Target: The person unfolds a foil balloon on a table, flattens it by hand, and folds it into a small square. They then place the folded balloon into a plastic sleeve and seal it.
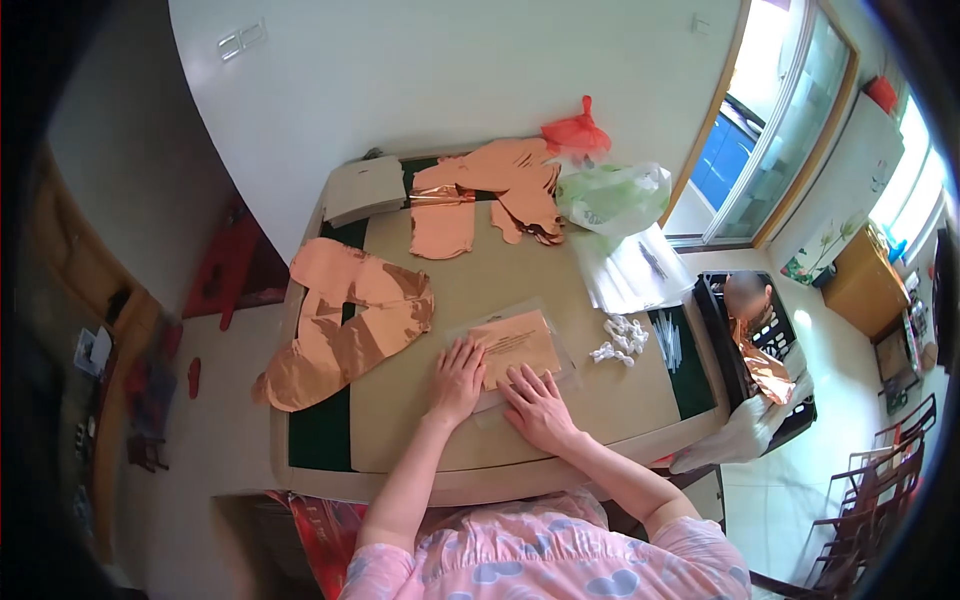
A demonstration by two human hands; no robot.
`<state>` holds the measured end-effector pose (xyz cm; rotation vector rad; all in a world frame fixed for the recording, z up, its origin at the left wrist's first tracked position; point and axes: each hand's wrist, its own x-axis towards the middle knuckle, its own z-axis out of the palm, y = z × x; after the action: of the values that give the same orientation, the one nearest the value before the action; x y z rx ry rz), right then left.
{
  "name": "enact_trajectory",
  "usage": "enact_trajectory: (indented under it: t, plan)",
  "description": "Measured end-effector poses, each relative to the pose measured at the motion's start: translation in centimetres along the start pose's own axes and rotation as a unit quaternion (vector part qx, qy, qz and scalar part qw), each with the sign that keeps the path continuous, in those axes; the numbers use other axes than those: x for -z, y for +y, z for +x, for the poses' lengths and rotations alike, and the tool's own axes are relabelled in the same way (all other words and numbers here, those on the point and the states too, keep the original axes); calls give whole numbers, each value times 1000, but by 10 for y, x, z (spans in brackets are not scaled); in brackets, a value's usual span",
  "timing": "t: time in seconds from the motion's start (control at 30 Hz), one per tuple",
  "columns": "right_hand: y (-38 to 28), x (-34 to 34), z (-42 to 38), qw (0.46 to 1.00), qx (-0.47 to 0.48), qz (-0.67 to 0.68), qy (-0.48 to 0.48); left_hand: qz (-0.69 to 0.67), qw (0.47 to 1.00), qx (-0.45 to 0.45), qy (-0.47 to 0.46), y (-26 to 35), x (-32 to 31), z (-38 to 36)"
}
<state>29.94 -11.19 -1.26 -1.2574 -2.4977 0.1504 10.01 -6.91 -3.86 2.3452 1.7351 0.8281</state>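
Observation:
In the head view, a flat copper-coloured rectangle (518,340) with small printed text lies on a clear plastic sleeve (567,372) in the middle of the table. My left hand (460,380) rests flat on its left edge, fingers stretched out. Flat along the lower edge lies my right hand (540,408), its fingers spread. Neither hand grips anything. To the left is a large flat copper foil piece, which looks like a deflated foil balloon (365,335). More such foil pieces (500,170) are heaped at the back.
At the table's right are clear plastic sleeves (635,275), white curled bundles (622,340) and thin white straws (667,342). A grey-beige stack (365,190), a red bag (577,130) and a green-white plastic bag (615,195) stand behind. A black crate (712,340) holding foil adjoins the right edge.

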Motion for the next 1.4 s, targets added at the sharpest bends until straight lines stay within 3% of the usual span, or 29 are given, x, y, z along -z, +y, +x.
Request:
enact_trajectory:
  t: [0.3,0.4,0.5,0.63,0.7,0.73,0.8,0.9,1.0,1.13,1.23,1.3,1.4]
  plan:
    - [4,11,-12,1000,20,6,-17,-5,1000,2,8,1,1,1]
    - [7,18,-14,996,25,83,15,13,1000,-7,5,0,-3,-1]
    - [31,32,-28,972,39,187,135,15,1000,-16,10,-3,-6,-2]
    - [116,58,-55,922,-222,62,310,-114,992,26,-36,0,5,4]
    - [163,72,-74,887,-316,-8,338,-109,994,-4,31,8,0,4]
    - [178,77,-84,873,-372,-15,316,-104,992,-15,65,12,-1,3]
    - [204,73,-101,858,-431,-26,280,-69,996,-47,28,33,8,2]
    - [215,71,-110,843,-494,-7,211,-42,995,-84,-24,56,15,0]
    - [214,75,-107,831,-516,6,208,-29,994,-85,-53,63,8,-1]
    - [200,83,-106,830,-488,-11,270,9,996,-69,-65,64,-3,-2]
    - [149,89,-93,880,-381,71,276,2,995,-67,-69,58,-12,-7]
    - [111,75,-89,948,-232,170,136,-7,996,-63,-66,58,-13,-7]
    - [71,68,-82,969,-203,133,46,-10,996,-64,-60,56,-14,-7]
